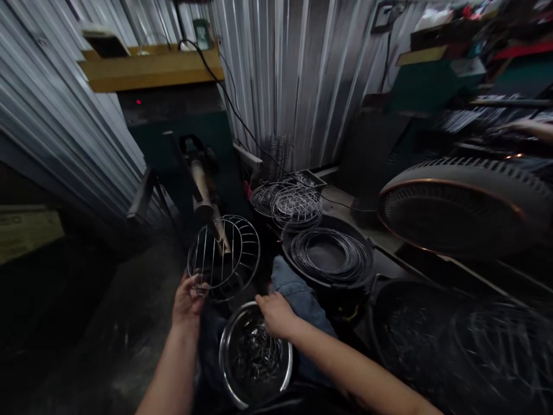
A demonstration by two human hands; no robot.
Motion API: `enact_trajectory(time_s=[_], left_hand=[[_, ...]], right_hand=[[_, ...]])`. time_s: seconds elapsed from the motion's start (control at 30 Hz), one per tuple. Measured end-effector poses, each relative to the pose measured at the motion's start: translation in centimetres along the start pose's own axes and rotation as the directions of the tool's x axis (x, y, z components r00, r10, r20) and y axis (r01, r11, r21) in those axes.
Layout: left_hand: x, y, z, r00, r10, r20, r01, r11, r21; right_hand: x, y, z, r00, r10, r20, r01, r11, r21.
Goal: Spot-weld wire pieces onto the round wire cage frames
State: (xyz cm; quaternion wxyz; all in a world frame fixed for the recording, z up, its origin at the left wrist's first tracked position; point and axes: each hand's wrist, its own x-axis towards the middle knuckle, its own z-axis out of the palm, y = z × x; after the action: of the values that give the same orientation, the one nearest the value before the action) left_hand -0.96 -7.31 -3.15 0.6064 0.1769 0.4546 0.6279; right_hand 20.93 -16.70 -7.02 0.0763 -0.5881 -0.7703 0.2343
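Wire basket (222, 266) is round and tilted, and we hold it by its near left rim with our left hand (188, 297), whose fingers are bent closed on the wire. Its bars stand around the tip of the metal arm (220, 230) of the machine (185, 129); we cannot tell if they touch. Our right hand (276, 314) is at the far right rim of the steel bowl (224, 369), with its fingers almost together; we cannot tell if they grip the rim or a piece. Inside the bowl lie small metal pieces (258, 353). To the right, black tub (369, 271) carries wire rings (354, 253), and wire grids (296, 204) lie near its far left edge.
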Motion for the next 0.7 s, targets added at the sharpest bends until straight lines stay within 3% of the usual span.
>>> enact_trajectory(time_s=[0.03, 0.07, 0.1, 0.13, 0.17, 0.2, 0.27, 0.33, 0.4, 0.53, 0.63, 0.7], left_hand=[[0.0, 0.0, -0.4, 1.000, -0.004, 0.027, 0.004, 1.000, -0.006], [0.0, 0.0, -0.8, 0.999, -0.006, 0.052, 0.007, 1.000, -0.017], [0.2, 0.0, -1.2, 0.997, -0.006, 0.073, 0.008, 0.999, -0.032], [0.4, -0.1, -1.5, 0.996, -0.007, 0.089, 0.011, 0.999, -0.047], [0.6, -0.2, -1.8, 0.995, -0.010, 0.100, 0.017, 0.998, -0.063], [0.9, -0.3, -2.1, 0.994, -0.014, 0.105, 0.023, 0.997, -0.076], [1.4, -0.6, -2.3, 0.994, -0.024, 0.105, 0.033, 0.996, -0.088], [1.9, -0.9, -2.5, 0.996, -0.026, 0.090, 0.034, 0.996, -0.081], [2.4, -1.2, -2.6, 0.998, -0.032, 0.061, 0.034, 0.999, -0.022], [3.2, -1.6, -2.8, 1.000, -0.011, -0.008, 0.012, 0.985, 0.174], [3.4, -1.6, -2.5, 0.976, 0.210, -0.064, -0.169, 0.905, 0.391], [3.4, -1.5, -1.7, 0.946, 0.322, -0.037, -0.260, 0.824, 0.504]], right_hand=[[0.0, 0.3, -0.1, 0.996, 0.036, -0.084, -0.020, 0.983, 0.183], [0.1, 0.7, -0.4, 0.978, 0.114, -0.175, -0.029, 0.904, 0.427], [0.4, 1.2, -1.0, 0.943, 0.224, -0.246, -0.003, 0.746, 0.666], [0.9, 1.6, -1.9, 0.897, 0.350, -0.269, 0.050, 0.526, 0.849], [1.5, 2.1, -2.9, 0.875, 0.409, -0.258, 0.095, 0.379, 0.921], [2.1, 2.5, -4.0, 0.875, 0.414, -0.250, 0.116, 0.322, 0.940], [3.3, 3.0, -6.1, 0.916, 0.366, -0.164, 0.128, 0.121, 0.984], [4.4, 3.0, -7.4, 0.946, 0.309, -0.095, 0.098, 0.004, 0.995], [5.0, 2.6, -7.7, 0.962, 0.269, -0.046, 0.058, -0.035, 0.998], [5.4, 2.0, -6.4, 0.975, 0.221, 0.037, -0.018, -0.090, 0.996], [5.6, 2.0, -5.3, 0.975, 0.204, 0.085, -0.063, -0.111, 0.992], [5.9, 2.3, -4.9, 0.973, 0.206, 0.100, -0.081, -0.101, 0.992]])
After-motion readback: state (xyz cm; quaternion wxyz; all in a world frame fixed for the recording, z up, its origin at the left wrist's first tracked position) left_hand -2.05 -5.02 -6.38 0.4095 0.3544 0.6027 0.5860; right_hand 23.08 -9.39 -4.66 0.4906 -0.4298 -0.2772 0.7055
